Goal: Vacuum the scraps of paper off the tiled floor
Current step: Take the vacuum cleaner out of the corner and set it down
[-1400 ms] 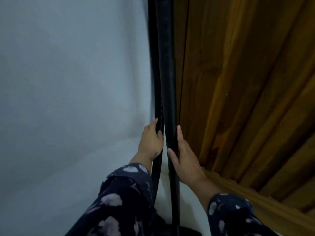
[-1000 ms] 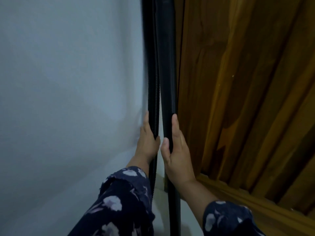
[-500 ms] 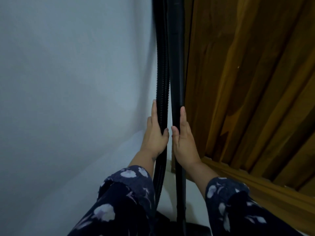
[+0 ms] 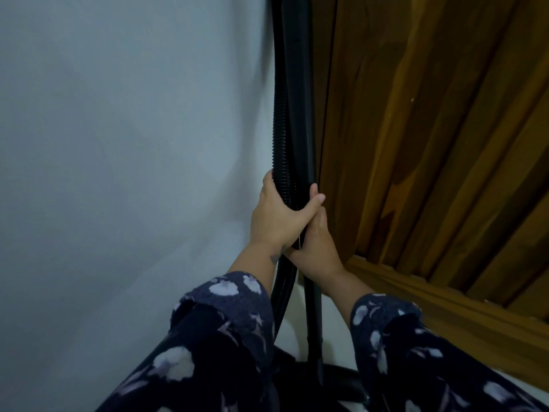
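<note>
At frame centre, the left hand (image 4: 276,215) wraps the bendy ribbed hose (image 4: 280,138) while the right hand (image 4: 318,245) grips the stiff wand (image 4: 301,114), the surer hold.

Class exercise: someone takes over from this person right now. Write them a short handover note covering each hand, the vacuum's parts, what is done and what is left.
Left hand: wrapped around the black ribbed vacuum hose.
Right hand: closed on the smooth black rigid vacuum tube, just below the left.
Both parts stand upright between the pale wall and the brown wooden door.
Done: vacuum gripped.
Left: no paper scraps in view; all vacuuming remains.
</note>
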`<state>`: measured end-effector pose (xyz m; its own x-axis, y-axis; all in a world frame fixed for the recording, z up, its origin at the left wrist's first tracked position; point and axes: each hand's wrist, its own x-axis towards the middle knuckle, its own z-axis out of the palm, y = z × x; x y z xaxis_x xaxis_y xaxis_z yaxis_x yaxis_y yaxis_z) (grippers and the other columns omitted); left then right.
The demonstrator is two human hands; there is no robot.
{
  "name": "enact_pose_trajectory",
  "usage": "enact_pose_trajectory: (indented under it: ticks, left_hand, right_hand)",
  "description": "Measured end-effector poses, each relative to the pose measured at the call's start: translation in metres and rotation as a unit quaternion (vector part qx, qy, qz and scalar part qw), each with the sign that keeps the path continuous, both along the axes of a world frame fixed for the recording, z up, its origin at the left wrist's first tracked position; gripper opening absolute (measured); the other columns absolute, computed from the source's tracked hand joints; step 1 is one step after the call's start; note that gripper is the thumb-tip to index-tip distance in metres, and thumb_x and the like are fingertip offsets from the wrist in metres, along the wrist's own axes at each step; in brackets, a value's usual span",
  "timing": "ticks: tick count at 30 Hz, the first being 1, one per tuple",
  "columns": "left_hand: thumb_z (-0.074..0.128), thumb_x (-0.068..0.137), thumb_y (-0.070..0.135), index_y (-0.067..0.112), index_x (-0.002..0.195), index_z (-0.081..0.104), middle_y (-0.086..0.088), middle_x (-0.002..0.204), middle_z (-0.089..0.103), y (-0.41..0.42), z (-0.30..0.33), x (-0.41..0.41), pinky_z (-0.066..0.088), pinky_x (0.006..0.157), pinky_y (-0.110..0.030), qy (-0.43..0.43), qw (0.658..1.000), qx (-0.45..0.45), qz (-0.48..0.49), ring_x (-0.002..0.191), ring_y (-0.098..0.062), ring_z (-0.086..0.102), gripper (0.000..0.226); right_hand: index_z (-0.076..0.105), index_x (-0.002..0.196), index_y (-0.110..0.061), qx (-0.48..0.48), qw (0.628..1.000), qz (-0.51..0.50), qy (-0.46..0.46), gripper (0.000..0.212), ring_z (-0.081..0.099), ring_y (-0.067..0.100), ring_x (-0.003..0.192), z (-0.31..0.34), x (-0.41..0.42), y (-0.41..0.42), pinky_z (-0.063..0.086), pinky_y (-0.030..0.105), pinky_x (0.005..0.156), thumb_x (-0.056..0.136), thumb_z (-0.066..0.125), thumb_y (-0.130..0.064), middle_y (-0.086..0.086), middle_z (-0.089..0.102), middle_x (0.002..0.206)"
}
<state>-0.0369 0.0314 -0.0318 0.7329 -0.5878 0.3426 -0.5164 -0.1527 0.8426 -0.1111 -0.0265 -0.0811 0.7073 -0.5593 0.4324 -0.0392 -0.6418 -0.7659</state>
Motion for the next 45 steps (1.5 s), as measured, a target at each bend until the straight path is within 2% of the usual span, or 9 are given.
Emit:
enact_pose_trajectory:
  ticks: [6, 9, 13, 20, 28, 35, 38, 42, 45]
  left_hand:
    - [0.071, 0.075, 0.064, 0.021, 0.111, 0.051, 0.007, 0.097, 0.064, -0.008, 0.018, -0.013, 0.052, 0.069, -0.025, 0.057, 0.992, 0.011, 0.108, 0.088, -0.013, 0.064, 0.06]
    - [0.068, 0.073, 0.07, 0.02, 0.107, 0.058, 0.008, 0.091, 0.066, -0.012, 0.026, -0.014, 0.054, 0.069, -0.028, 0.081, 0.986, 0.015, 0.148, 0.083, -0.014, 0.064, 0.061]
    - [0.07, 0.071, 0.066, 0.02, 0.102, 0.063, 0.008, 0.088, 0.068, -0.013, 0.027, -0.012, 0.055, 0.066, -0.028, 0.087, 0.985, 0.004, 0.147, 0.079, -0.013, 0.065, 0.055]
    - [0.082, 0.071, 0.049, 0.015, 0.098, 0.069, 0.002, 0.09, 0.074, -0.011, 0.016, 0.003, 0.062, 0.081, -0.041, 0.129, 0.988, -0.063, 0.05, 0.085, -0.015, 0.071, 0.046]
    - [0.081, 0.073, 0.046, 0.014, 0.101, 0.068, 0.003, 0.09, 0.073, -0.005, 0.015, -0.008, 0.062, 0.08, -0.039, 0.114, 0.986, -0.094, 0.072, 0.084, -0.012, 0.071, 0.045]
    - [0.072, 0.088, 0.035, 0.019, 0.145, 0.039, 0.011, 0.114, 0.065, 0.031, 0.007, -0.029, 0.056, 0.085, -0.018, 0.034, 0.994, -0.073, 0.068, 0.098, 0.004, 0.063, 0.068]
    - [0.058, 0.098, 0.037, 0.034, 0.159, 0.008, 0.008, 0.137, 0.058, 0.053, -0.002, -0.036, 0.054, 0.095, -0.029, -0.033, 0.997, -0.011, 0.062, 0.115, -0.005, 0.06, 0.078]
    - [0.048, 0.102, 0.037, 0.04, 0.156, -0.009, 0.005, 0.14, 0.059, 0.077, -0.006, -0.044, 0.052, 0.101, -0.041, -0.09, 0.992, 0.058, 0.071, 0.121, -0.011, 0.059, 0.078]
    - [0.045, 0.103, 0.04, 0.045, 0.15, -0.017, 0.001, 0.142, 0.058, 0.091, -0.009, -0.052, 0.052, 0.099, -0.042, -0.128, 0.983, 0.083, 0.102, 0.12, -0.015, 0.061, 0.079]
  right_hand:
    - [-0.001, 0.144, -0.044, -0.034, 0.994, -0.108, 0.002, 0.106, 0.052, 0.029, 0.115, -0.007, 0.012, 0.009, 0.053, 0.044, 0.085, 0.069, 0.075, -0.035, 0.007, 0.034, 0.132]
    - [-0.009, 0.149, -0.036, -0.059, 0.988, -0.14, 0.012, 0.106, 0.048, 0.029, 0.116, -0.008, 0.015, 0.012, 0.047, 0.045, 0.09, 0.071, 0.061, -0.049, 0.009, 0.037, 0.132]
    - [-0.003, 0.153, -0.022, -0.086, 0.976, -0.184, 0.083, 0.103, 0.034, 0.028, 0.129, -0.01, 0.018, 0.016, 0.034, 0.041, 0.101, 0.079, 0.068, -0.038, 0.009, 0.029, 0.142]
    - [-0.01, 0.145, -0.04, -0.094, 0.971, -0.219, 0.018, 0.112, 0.048, 0.031, 0.118, -0.018, 0.025, 0.02, 0.05, 0.048, 0.089, 0.072, 0.075, -0.044, 0.011, 0.038, 0.134]
    - [-0.022, 0.138, -0.05, -0.038, 0.982, -0.18, -0.047, 0.118, 0.058, 0.023, 0.087, -0.013, 0.019, 0.019, 0.055, 0.038, 0.068, 0.072, 0.076, -0.041, 0.008, 0.049, 0.111]
    - [-0.005, 0.146, -0.037, -0.058, 0.981, -0.168, -0.077, 0.107, 0.058, 0.023, 0.089, -0.012, 0.015, 0.031, 0.042, 0.028, 0.071, 0.075, 0.074, -0.022, 0.008, 0.053, 0.108]
    - [0.003, 0.149, -0.034, -0.039, 0.985, -0.14, -0.092, 0.093, 0.06, 0.027, 0.091, -0.007, 0.011, 0.033, 0.053, 0.038, 0.074, 0.082, 0.067, -0.026, 0.01, 0.053, 0.113]
    - [0.005, 0.144, -0.037, -0.045, 0.986, -0.112, -0.112, 0.08, 0.061, 0.026, 0.086, 0.0, 0.006, 0.044, 0.055, 0.038, 0.068, 0.078, 0.047, -0.05, 0.011, 0.054, 0.109]
    - [0.012, 0.142, -0.033, -0.078, 0.986, -0.082, -0.122, 0.084, 0.061, 0.026, 0.08, 0.0, 0.005, 0.049, 0.054, 0.037, 0.064, 0.077, 0.066, -0.039, 0.012, 0.056, 0.104]
